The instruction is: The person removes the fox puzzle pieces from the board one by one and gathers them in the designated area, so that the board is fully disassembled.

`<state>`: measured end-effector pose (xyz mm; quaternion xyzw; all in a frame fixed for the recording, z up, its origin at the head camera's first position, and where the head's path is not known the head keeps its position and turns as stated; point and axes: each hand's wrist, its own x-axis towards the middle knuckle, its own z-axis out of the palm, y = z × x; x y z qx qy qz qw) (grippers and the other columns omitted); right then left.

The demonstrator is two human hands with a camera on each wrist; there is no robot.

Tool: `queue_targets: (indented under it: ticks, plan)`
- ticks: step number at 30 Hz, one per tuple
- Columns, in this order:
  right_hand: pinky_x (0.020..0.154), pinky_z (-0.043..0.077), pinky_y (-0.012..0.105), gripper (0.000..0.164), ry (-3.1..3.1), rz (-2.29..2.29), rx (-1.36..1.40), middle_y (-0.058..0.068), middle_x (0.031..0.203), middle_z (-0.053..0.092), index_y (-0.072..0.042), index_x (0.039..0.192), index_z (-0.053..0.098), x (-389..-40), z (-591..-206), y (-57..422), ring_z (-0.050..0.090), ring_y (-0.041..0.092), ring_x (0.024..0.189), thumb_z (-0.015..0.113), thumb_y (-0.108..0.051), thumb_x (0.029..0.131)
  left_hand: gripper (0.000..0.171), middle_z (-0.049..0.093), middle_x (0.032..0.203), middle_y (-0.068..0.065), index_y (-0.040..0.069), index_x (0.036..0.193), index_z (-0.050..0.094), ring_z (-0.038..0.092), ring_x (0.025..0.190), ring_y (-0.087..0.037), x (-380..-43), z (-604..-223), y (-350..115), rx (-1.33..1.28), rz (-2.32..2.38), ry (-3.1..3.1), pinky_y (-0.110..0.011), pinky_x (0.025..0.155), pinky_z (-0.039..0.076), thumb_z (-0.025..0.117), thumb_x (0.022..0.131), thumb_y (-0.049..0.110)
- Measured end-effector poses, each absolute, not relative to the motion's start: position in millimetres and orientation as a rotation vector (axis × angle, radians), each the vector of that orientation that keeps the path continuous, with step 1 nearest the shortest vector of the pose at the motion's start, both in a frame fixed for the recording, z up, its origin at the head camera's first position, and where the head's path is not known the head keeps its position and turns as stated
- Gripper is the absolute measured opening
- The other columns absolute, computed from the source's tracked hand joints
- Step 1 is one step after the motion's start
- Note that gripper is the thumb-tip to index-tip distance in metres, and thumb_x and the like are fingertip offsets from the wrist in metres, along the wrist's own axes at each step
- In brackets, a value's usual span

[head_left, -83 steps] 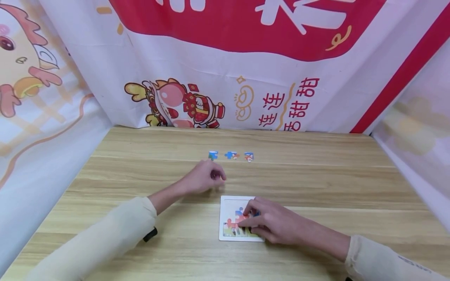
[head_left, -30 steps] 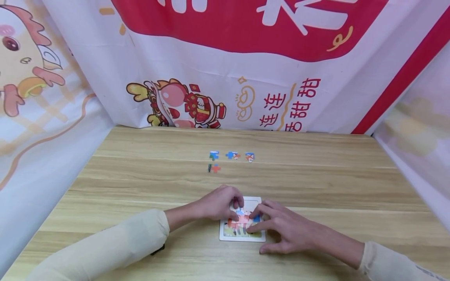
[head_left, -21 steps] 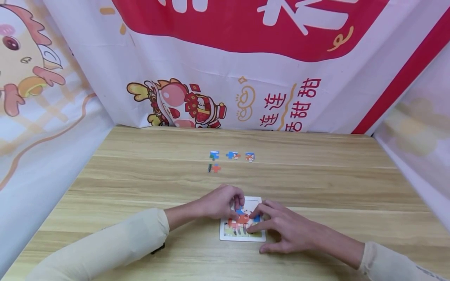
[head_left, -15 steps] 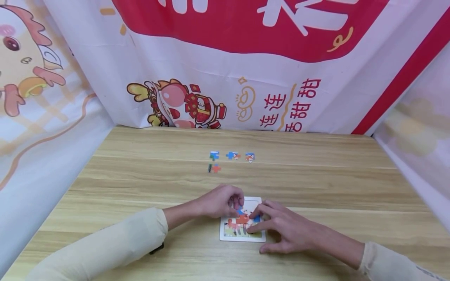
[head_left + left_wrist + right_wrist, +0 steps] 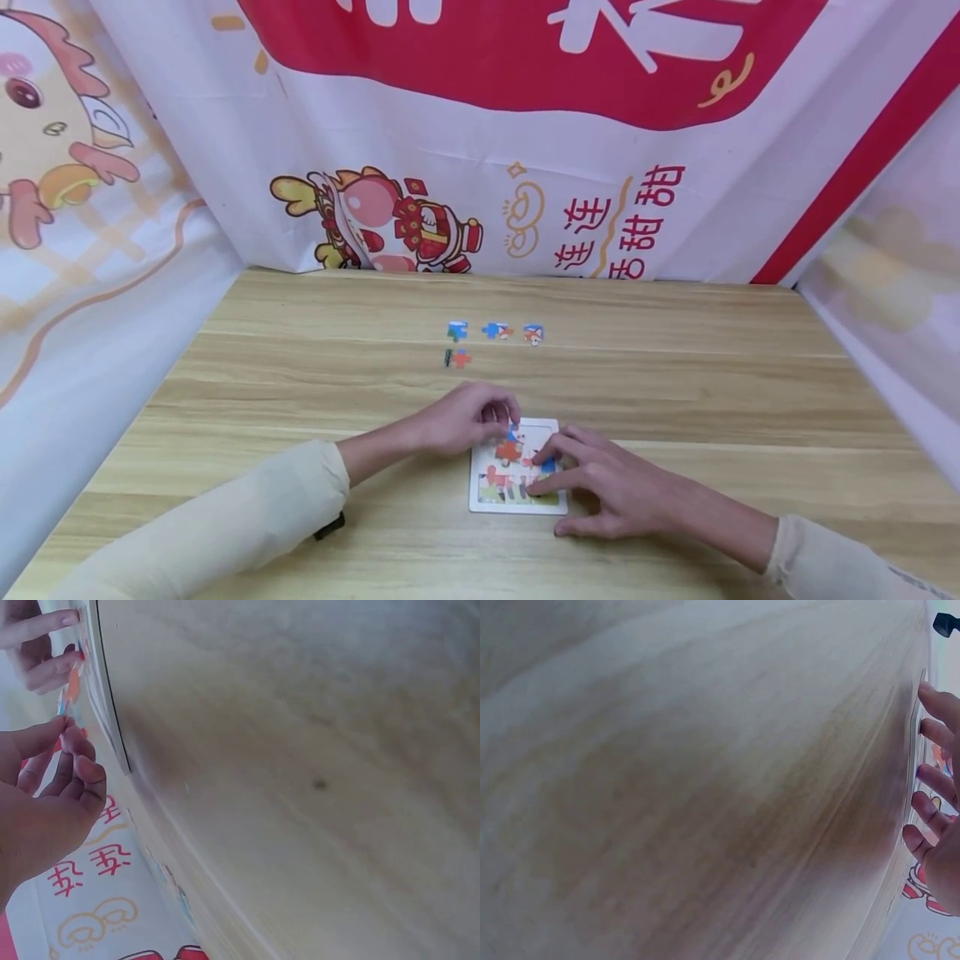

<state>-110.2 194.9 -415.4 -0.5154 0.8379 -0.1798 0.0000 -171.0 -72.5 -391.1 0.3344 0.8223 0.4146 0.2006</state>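
A white puzzle tray (image 5: 474, 493) lies on the table, with several picture pieces fitted along its lower part. My left hand (image 5: 463, 418) pinches an orange and blue jigsaw piece (image 5: 509, 452) between thumb and forefinger at the tray's upper left. In the left wrist view, this piece (image 5: 73, 686) is tilted up from the tray. My right hand (image 5: 600, 482) has its fingers spread, with the fingertips resting on pieces at the tray's right side; the hand partly hides that edge. The right wrist view shows those fingers (image 5: 937, 780) along the tray edge.
Beyond the tray lie loose jigsaw pieces: a blue and green one (image 5: 457, 332), a blue and orange one (image 5: 496, 332), a fox-face one (image 5: 533, 334) and an orange one (image 5: 460, 358) nearer. A printed cloth (image 5: 450, 133) hangs behind the wooden table (image 5: 712, 358).
My left hand has set the orange loose piece on the table and come to the tray. It has since lifted the orange and blue piece up and away slightly. My right hand has spread its fingers.
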Motion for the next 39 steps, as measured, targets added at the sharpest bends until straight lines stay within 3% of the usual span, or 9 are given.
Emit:
queue_targets:
  ticks: [13, 30, 39]
  plan:
    - [0.1, 0.048, 0.045, 0.043, 2.621, -0.546, -1.563, -0.004, 0.137, 0.059, -0.032, 0.132, 0.071, -110, -413, 195, 0.046, 0.014, 0.122, 0.072, -0.053, 0.094, 0.009, 0.068, 0.09, -0.003, 0.001, 0.104, 0.07, 0.061, 0.08, -0.014, -203, -387, -74, 0.848, 1.298, 2.398, -0.025, 0.071, 0.053, 0.071, 0.095, 0.001]
    - [0.1, 0.048, 0.045, 0.043, 2.627, -0.549, -1.549, -0.004, 0.137, 0.059, -0.033, 0.132, 0.071, -109, -414, 194, 0.046, 0.014, 0.122, 0.072, -0.053, 0.094, 0.006, 0.068, 0.09, -0.008, 0.002, 0.1, 0.073, 0.061, 0.079, -0.02, -254, -398, -73, 0.608, 1.357, 2.484, -0.026, 0.066, 0.05, 0.073, 0.094, 0.0]
    - [0.101, 0.048, 0.045, 0.042, 2.623, -0.554, -1.537, -0.005, 0.138, 0.059, -0.033, 0.132, 0.071, -110, -414, 195, 0.047, 0.014, 0.123, 0.072, -0.053, 0.094, 0.007, 0.07, 0.091, -0.008, 0.002, 0.097, 0.074, 0.062, 0.083, -0.018, -269, -401, -69, 0.677, 1.2, 2.632, -0.026, 0.071, 0.052, 0.077, 0.09, 0.0]
